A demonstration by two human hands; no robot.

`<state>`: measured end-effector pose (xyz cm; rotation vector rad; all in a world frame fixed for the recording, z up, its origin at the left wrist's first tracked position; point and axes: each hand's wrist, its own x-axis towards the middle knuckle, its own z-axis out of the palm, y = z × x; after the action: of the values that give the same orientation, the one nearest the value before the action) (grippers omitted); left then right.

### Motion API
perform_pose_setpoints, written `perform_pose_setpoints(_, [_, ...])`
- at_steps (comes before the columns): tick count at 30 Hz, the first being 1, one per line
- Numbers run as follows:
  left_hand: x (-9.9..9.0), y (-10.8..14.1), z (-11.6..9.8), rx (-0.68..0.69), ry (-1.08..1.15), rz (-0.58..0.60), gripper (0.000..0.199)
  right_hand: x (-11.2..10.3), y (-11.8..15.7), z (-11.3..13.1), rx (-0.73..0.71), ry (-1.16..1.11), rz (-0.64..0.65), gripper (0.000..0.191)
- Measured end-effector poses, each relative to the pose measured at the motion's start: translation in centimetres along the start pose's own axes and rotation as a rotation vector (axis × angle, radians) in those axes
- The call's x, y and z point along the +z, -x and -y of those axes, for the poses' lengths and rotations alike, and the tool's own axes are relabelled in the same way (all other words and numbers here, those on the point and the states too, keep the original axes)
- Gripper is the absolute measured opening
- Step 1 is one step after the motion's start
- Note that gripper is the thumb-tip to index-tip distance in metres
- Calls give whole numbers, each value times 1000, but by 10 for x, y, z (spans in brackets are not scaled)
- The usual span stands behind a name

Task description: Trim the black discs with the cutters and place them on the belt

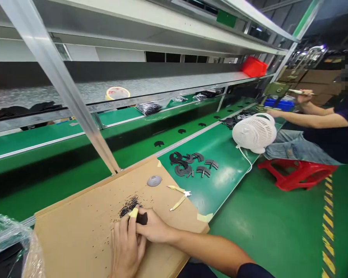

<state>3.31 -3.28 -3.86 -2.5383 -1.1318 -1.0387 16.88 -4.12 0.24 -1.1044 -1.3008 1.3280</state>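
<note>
In the head view, the right hand (153, 225) had its thumb and fingers clamped on a black piece (142, 218), which sat between the two hands, its outline mostly covered. The left hand (126, 240) met it from the left, fingers curled close together, yellow tape (133, 212) round one fingertip; whether they also pinched the piece, I could not tell. Just beyond the grip and slightly left lay a heap of tiny black bits (130, 205), its long axis slanting from near left to far right, the left hand nearer. Matte brown cardboard (72, 231) spread beneath both hands. Farther off, ahead and right of the grip, were a smooth grey dome (154, 180), a V-shaped tool (186, 193) with yellow arms and, past the cardboard, curved black parts (179, 164) on a glossy green tabletop (220, 148).
</note>
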Motion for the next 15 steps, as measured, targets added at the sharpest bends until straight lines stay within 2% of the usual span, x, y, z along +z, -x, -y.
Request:
perform_pose_setpoints(2, [2,-7,-9,-5,-2,-2,56,-4,5,-1,28,-39,-25,49])
perform_pose_setpoints(5, [-2,-15,-21,-17,110,37,60,-14,11,0,81,-34,-29,58])
perform_pose_setpoints(8, [-12,-17,-21,-14,193,70,64,-43,7,8,108,31,-66,62])
perform_pose_setpoints(11, [-21,-7,-2,-70,156,83,60,-99,-5,24,101,163,-231,52])
perform_pose_setpoints(13, [-27,6,17,-119,120,103,54,-148,-15,38,104,292,-391,39])
perform_pose_setpoints(15, [-31,23,36,-161,78,129,46,-199,-23,51,118,446,-540,36])
